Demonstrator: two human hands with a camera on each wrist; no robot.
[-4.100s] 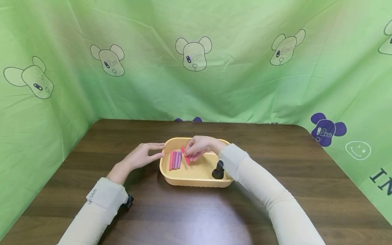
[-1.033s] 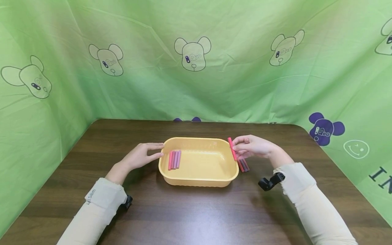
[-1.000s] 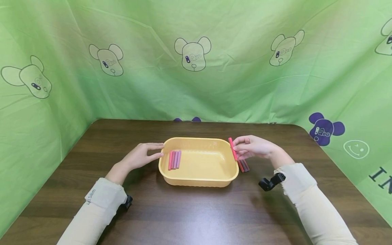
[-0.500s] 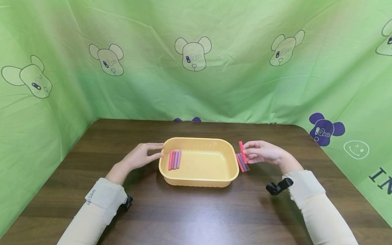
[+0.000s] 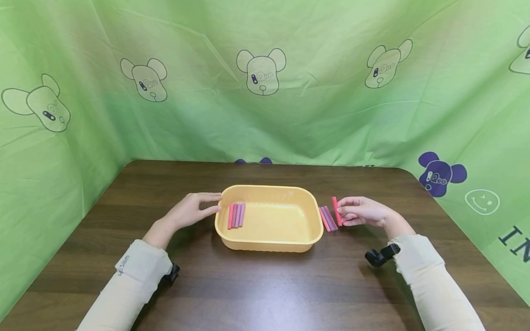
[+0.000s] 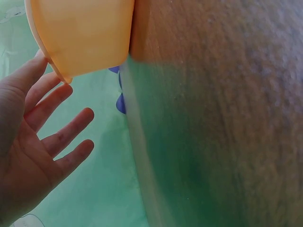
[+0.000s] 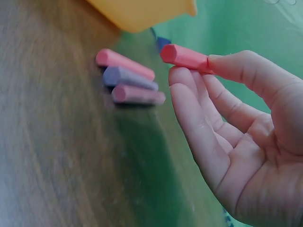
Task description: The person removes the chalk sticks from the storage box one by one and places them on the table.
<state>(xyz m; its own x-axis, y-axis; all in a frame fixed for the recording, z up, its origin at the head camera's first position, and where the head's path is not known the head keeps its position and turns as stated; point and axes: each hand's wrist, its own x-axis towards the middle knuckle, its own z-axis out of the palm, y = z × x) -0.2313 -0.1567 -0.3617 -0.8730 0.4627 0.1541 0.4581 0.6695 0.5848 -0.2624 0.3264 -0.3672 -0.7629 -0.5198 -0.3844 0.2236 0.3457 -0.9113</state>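
In the head view a yellow plastic basin (image 5: 269, 246) sits mid-table, with several pink and purple sticks (image 5: 236, 216) side by side at its left end. My left hand (image 5: 188, 214) is at the basin's left rim, fingers extended and fingertips touching it; the left wrist view shows the thumb and fingers (image 6: 47, 104) there. My right hand (image 5: 364, 211) pinches a bright pink faceted stick (image 7: 187, 57), chalk-like, between thumb and fingertips. It is held just right of three sticks (image 7: 130, 78), pink and purple, lying together on the table against the basin's right side.
The dark wood table (image 5: 265, 285) ends at a green printed cloth (image 5: 265, 128) behind and at the sides. Black wrist cameras (image 5: 383, 255) hang below both cuffs.
About four seconds ago my right hand held the pink stick inside the basin. It has carried it out over the right rim, then lower and further right, past the three sticks. My left hand stays put.
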